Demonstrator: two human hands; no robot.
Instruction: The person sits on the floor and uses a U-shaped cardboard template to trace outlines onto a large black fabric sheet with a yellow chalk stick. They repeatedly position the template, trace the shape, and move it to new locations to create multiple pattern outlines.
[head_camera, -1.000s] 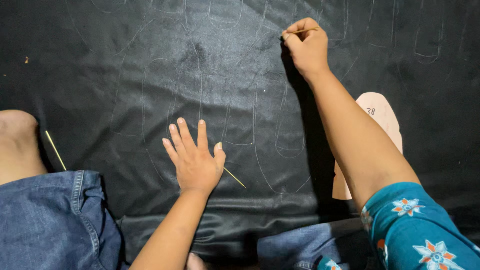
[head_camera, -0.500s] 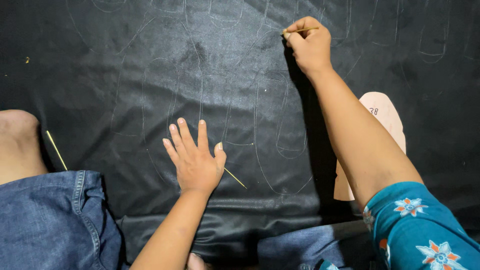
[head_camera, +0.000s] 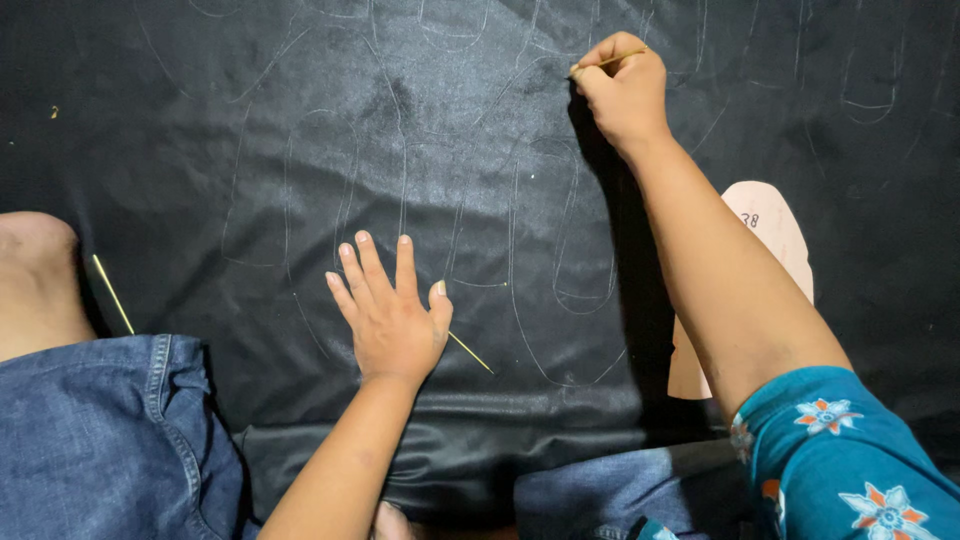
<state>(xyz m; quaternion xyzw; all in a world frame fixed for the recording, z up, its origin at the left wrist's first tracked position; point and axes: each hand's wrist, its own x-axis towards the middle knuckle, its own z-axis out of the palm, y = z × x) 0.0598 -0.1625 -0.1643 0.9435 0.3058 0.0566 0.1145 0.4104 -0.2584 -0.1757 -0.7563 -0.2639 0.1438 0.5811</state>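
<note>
Fingers, right: I see them clenched around a thin yellow stick (head_camera: 610, 61), pinched near its tip; the stick lies almost level and its end points to the left.
Fingers, left (head_camera: 372, 265): released, spread and flat, grasping nothing.
Right hand (head_camera: 622, 92): it is at the top of my view, the arm stretched far forward; the stick tip touches the black sheet (head_camera: 250, 130) on one of the pale lines.
Left hand (head_camera: 392, 312): palm down, pressing on the sheet in the lower middle, well apart from the right hand.
Sheet: black, a bit glossy, with wrinkles near the bottom edge; it covers nearly the whole view. Many thin pale outlines (head_camera: 545, 260) of long rounded shapes are drawn on it, and some lie between the two hands.
Second stick (head_camera: 468, 351): thin and yellow, on the sheet, just beside the left thumb; one end goes under the hand, I cannot tell how far.
Third stick (head_camera: 113, 294): at the left, near a bare knee (head_camera: 35, 270) and above the jeans (head_camera: 100, 430).
Template (head_camera: 775, 240): pale card with a rounded top, lying on the sheet under the right forearm, partly hidden by it.
Sleeve (head_camera: 850, 460): teal with flowers, at the bottom right.
</note>
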